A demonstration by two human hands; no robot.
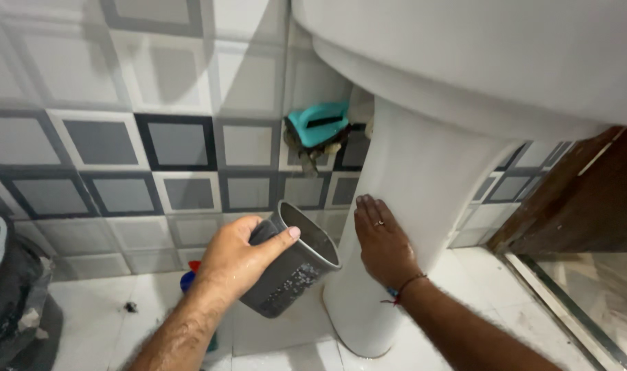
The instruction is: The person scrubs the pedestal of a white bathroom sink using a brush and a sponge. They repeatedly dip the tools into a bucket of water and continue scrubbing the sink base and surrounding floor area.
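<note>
2 bare hands at work low down in a tiled bathroom, seen from above.

Largest, over both hands: white washbasin [506, 55] filling the upper right, underside curving down onto a white pedestal [402, 227] planted on the floor.

Behind the hands: wall tiles [155, 144] in squares of grey, black and white. Below the hands: pale, wet-looking floor tiles [107, 316].

Far right of the right hand: dark brown wooden door [588, 199] with a metal threshold strip [567, 302] under it.

Far left of the left hand: dark bin or bucket [11, 288], cut off by the frame edge.

Between the 2 hands: grey plastic mug [296, 264], tilted with its open mouth up and to the right, rim just beside the pedestal; whether touching or not, cannot tell. Contents not visible.

Left hand [234, 261] wrapped around the mug's handle side, thumb lying along the rim, forearm wet.

Right hand [382, 240] open and flat, palm pressed against the pedestal's left face, fingers together and pointing up, grasping nothing. Ring on 1 finger, thin thread band [404, 288] at the wrist.

Above the hands, wedged behind the pedestal top: teal scrubbing brush [319, 124] with worn bristles.

Just behind the left wrist, on the floor: small blue and red object [188, 276], mostly hidden, kind unclear.

Left of that: small dark speck [130, 307] on the floor.
</note>
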